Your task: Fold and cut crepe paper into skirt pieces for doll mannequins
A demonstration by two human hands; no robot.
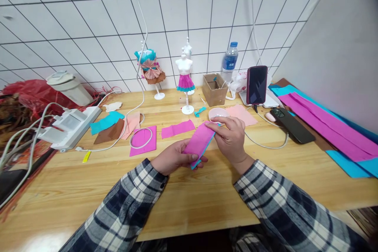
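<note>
A pink strip of crepe paper (198, 144) with a blue edge along its right side is held above the table between both hands. My left hand (180, 155) grips its lower end, thumb on top and fingers underneath. At the upper end, my right hand (230, 138) pinches the strip between thumb and fingertips. Just beyond lie a second pink strip (178, 128) and a pink square (143, 141) with a looped cable on it. A small white mannequin (184, 67) in a pink skirt with a blue hem stands behind the hands.
A decorated mannequin (150, 69), a cardboard box (214, 89), a water bottle (230, 60) and an upright phone (256, 85) line the wall. On the left sits a power strip (77, 128) with cables. Coloured sheets (327, 126) and a dark phone (292, 125) lie right.
</note>
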